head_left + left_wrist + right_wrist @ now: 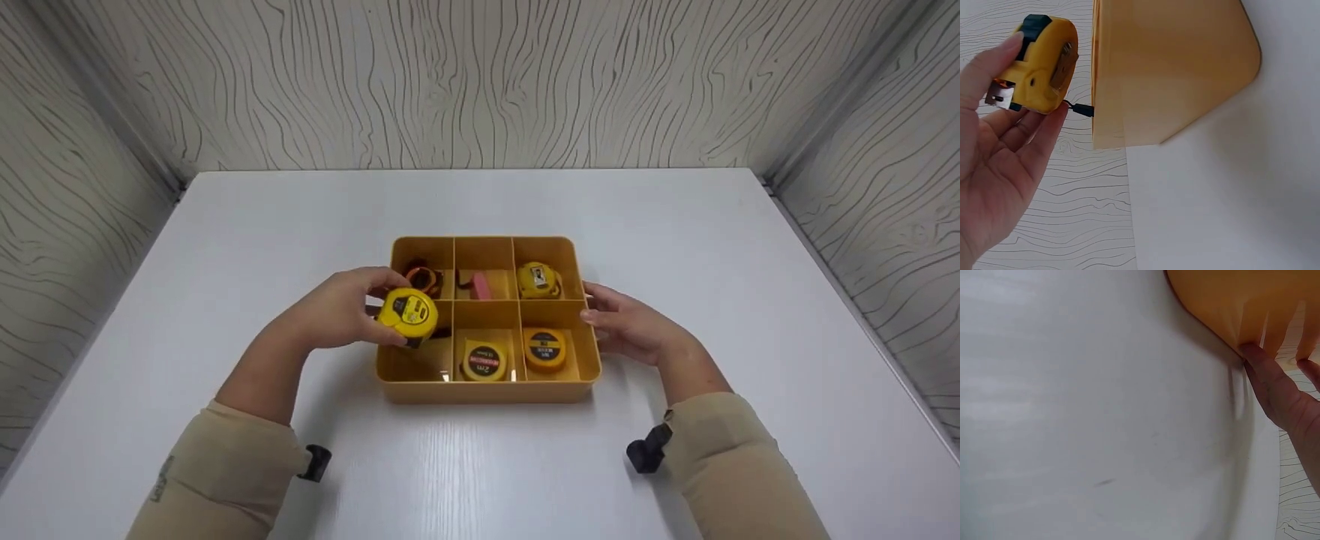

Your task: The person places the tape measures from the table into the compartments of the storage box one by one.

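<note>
My left hand (334,309) grips a yellow tape measure (409,313) with a black lock button, holding it over the front left compartment of an orange-tan divided box (487,393). Its metal end hook and a dark wrist cord (1081,109) show in the left wrist view. At the box's right side, my right hand (634,326) rests its fingers against the outer wall. Front middle holds a yellow tape measure (484,361); front right, an orange one (545,349). Behind them lie an orange-black tape measure (422,280), a small pink item (481,285) and another yellow tape measure (538,280).
The box stands on a white table (480,465), around its middle. Wood-grain panels (480,82) enclose the table at the back and both sides. Black wrist mounts (646,450) stick out from both sleeves.
</note>
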A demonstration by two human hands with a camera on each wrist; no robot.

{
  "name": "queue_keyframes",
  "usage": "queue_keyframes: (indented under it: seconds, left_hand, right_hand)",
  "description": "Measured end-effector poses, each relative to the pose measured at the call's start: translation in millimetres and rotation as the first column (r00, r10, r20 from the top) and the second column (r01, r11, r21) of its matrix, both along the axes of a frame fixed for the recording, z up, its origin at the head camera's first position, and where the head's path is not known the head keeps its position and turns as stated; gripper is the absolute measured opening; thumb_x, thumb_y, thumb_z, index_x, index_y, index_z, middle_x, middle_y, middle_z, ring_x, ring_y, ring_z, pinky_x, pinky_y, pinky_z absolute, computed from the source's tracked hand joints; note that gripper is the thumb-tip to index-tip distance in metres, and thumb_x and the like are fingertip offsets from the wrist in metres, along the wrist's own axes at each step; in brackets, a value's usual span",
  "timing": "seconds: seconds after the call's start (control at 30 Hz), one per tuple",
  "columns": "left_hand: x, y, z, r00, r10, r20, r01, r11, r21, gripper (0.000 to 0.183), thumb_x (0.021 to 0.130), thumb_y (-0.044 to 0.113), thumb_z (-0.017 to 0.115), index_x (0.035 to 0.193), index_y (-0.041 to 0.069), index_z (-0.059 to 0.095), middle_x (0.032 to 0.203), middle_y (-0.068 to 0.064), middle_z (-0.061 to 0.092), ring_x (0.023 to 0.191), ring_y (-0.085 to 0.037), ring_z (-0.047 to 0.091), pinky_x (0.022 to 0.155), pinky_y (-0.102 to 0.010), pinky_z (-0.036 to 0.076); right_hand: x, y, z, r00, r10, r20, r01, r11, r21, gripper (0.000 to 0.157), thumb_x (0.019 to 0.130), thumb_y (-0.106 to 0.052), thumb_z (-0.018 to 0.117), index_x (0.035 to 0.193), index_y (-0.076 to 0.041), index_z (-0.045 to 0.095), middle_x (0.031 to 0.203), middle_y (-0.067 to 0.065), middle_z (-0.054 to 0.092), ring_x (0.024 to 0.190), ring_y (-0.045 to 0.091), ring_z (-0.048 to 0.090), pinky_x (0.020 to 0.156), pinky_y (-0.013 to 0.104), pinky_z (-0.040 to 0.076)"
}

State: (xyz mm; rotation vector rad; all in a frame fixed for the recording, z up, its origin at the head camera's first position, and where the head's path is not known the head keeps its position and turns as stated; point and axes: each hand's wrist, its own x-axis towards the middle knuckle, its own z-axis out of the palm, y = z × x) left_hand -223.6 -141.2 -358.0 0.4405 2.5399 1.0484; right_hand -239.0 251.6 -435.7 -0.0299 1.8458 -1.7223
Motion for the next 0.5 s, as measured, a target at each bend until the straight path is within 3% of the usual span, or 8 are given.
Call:
queue_keyframes:
  seconds: [0.37, 0.5]
  left_hand:
    - [1.6, -6.9, -7.0, 0.997, -0.035, -0.073, 0.03, 0.998, -0.057, 0.056, 0.064, 0.015, 0.083, 0.113, 0.015, 0.054, 0.114, 0.002, 0.051, 0.11, -0.018, 0.049, 0.089, -0.035, 0.048]
    - [2.0, -9.1, -8.9, 0.994, -0.045, -0.103, 0.042, 0.998, -0.039, 0.035, 0.071, 0.01, 0.077, 0.102, 0.011, 0.06, 0.107, 0.0, 0.051, 0.103, -0.018, 0.053, 0.087, -0.034, 0.049]
  right_hand:
    - [1.3, 0.4, 2.7, 1.0, 0.013, -0.006, -0.014, 1.0, -0.018, 0.068, 0.091, -0.021, 0.056, 0.147, -0.02, 0.018, 0.149, 0.008, 0.02, 0.133, 0.03, 0.029, 0.099, 0.049, 0.036]
    - [1.0, 0.5, 3.3, 1.0, 0.02, -0.006, -0.02, 1.0, -0.02, 0.069, 0.091, -0.022, 0.057, 0.147, -0.02, 0.017, 0.15, 0.008, 0.018, 0.134, 0.03, 0.027, 0.099, 0.05, 0.035]
